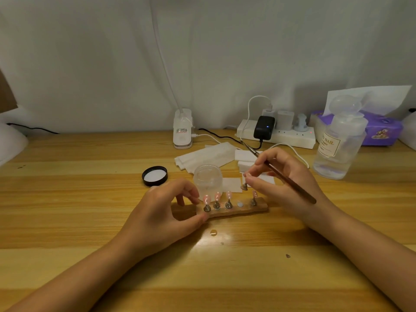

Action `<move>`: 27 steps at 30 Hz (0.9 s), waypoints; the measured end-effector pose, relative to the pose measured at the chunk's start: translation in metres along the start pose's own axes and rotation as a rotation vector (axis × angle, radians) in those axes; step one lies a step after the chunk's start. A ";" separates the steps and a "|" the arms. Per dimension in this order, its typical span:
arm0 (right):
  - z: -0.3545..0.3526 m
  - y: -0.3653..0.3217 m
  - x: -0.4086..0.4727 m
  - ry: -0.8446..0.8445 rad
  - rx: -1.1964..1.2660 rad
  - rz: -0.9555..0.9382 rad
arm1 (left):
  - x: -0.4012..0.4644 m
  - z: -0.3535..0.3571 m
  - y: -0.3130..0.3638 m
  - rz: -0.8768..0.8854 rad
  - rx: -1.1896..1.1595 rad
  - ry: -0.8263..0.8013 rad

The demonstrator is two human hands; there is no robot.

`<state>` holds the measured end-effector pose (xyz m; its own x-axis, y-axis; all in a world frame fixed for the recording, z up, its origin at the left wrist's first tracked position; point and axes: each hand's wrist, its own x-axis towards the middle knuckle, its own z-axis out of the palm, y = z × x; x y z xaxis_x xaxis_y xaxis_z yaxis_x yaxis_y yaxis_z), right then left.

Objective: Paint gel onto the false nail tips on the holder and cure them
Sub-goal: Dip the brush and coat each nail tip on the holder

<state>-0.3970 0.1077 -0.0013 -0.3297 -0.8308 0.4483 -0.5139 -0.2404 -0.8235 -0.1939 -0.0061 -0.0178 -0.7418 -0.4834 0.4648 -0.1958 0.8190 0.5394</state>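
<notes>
Fingers of the left hand [166, 210] pinch the wooden nail holder's [234, 209] left end on the table [90, 199]; the right hand [283, 179] grips a brush [290, 180] and pinches one lifted nail stand [244, 186].

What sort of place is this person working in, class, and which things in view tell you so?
Probably a home desk set up for nail art, not a salon. A wooden nail-tip holder with pink tips sits on a wooden table; a bottle labelled "NAIL", a power strip and a tissue pack stand against a plain wall.
</notes>
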 end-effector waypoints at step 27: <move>0.038 -0.013 -0.023 0.126 0.124 -0.338 | 0.004 0.002 0.000 0.239 -0.005 0.279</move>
<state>-0.3525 0.1111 -0.0139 -0.2566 -0.6283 0.7344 -0.5134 -0.5552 -0.6544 -0.1980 -0.0073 -0.0171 -0.5627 -0.3446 0.7514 -0.0347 0.9180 0.3950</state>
